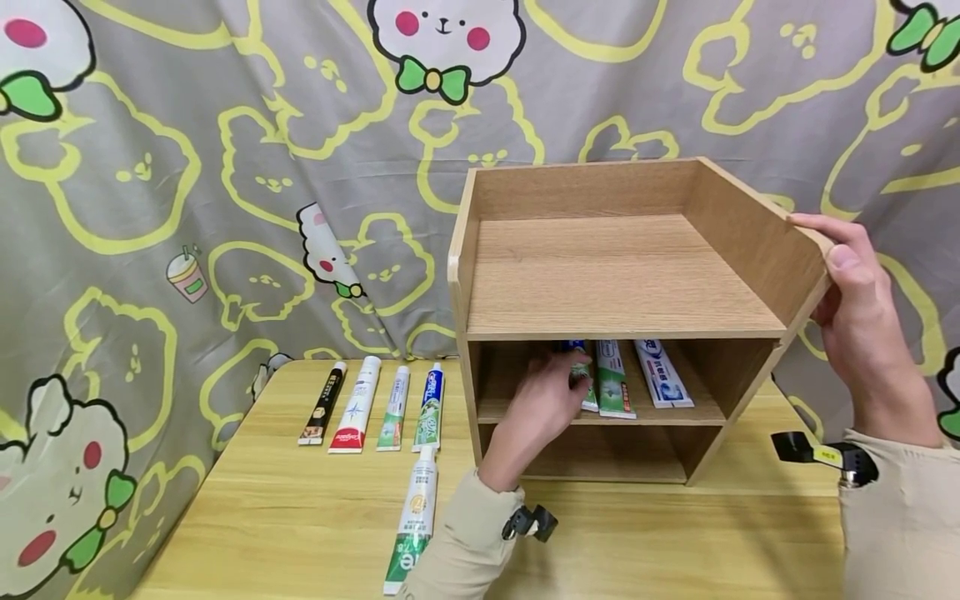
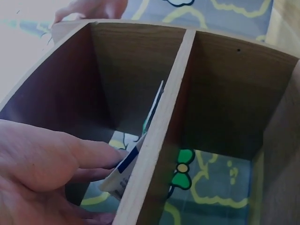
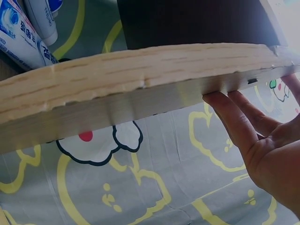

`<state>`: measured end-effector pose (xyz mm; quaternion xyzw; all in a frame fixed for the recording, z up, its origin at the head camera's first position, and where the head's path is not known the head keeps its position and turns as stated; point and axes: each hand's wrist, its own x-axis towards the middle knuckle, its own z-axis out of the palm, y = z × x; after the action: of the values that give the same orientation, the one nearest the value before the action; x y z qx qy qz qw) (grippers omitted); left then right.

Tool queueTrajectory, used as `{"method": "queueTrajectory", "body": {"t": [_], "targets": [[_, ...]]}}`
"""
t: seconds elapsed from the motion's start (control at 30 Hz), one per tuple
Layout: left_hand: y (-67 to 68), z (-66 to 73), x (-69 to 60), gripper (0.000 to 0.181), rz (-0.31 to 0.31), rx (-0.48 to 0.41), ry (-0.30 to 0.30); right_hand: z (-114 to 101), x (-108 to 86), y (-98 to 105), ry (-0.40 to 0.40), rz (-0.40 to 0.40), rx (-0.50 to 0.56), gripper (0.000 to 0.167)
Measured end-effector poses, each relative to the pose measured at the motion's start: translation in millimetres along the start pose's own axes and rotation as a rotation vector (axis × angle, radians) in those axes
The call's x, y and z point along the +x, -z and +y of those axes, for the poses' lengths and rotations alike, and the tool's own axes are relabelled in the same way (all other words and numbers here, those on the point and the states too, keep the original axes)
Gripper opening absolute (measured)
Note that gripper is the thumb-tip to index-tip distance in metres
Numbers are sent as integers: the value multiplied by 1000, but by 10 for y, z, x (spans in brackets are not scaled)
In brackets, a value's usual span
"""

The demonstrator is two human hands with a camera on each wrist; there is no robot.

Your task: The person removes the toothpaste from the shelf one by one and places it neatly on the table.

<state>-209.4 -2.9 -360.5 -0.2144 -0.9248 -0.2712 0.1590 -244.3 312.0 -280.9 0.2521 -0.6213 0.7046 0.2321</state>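
1. Beige sleeves nearest the lens; left one partly covers a green-and-white tube lying on the worktop, cap pointing away
2. Left hand reaches into the wooden shelf unit; fingers curled on a blue-and-green tube, firmness of the hold cannot be told
3. Right hand at the upper right side panel; fingers fairly straight, pressed to its outer face, apparently steadying the unit
4. Done, by count: three tubes on the middle shelf, namely the one under the left hand, a green tube and a white-and-blue tube, side by side, flat ends toward the front
5. Remaining, by count: five on the worktop, the near one plus a row of four: black tube, red-and-white tube, small tube, second blue-and-green tube
6. Judgement: fewer than half of the visible tubes are shelved; if the others belong there too, work stands short of midway, with the left hand's tube seemingly placed but not yet released
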Motion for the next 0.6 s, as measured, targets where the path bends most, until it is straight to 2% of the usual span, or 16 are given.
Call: {"method": "queueTrajectory", "body": {"t": [0.07,0.13,0.27,0.33,0.5,0.6], "targets": [[3,-5,11,26,1,4,0,-10,-1,-16,0,14,-6,47],[10,-8,32,27,-21,-38,38,-19,-7,-29,-2,17,-8,47],[22,-21,88,27,-77,-181,181,-27,-17,-26,-6,12,-8,47],[30,-39,104,26,-80,-238,220,-21,-18,-17,-7,-3,0,47],[49,-113,95,26,-19,-343,202,-64,-26,-65,-12,30,-14,48],[55,-165,68,29,15,-439,193,-96,-33,-97,-18,42,-23,49]]}}
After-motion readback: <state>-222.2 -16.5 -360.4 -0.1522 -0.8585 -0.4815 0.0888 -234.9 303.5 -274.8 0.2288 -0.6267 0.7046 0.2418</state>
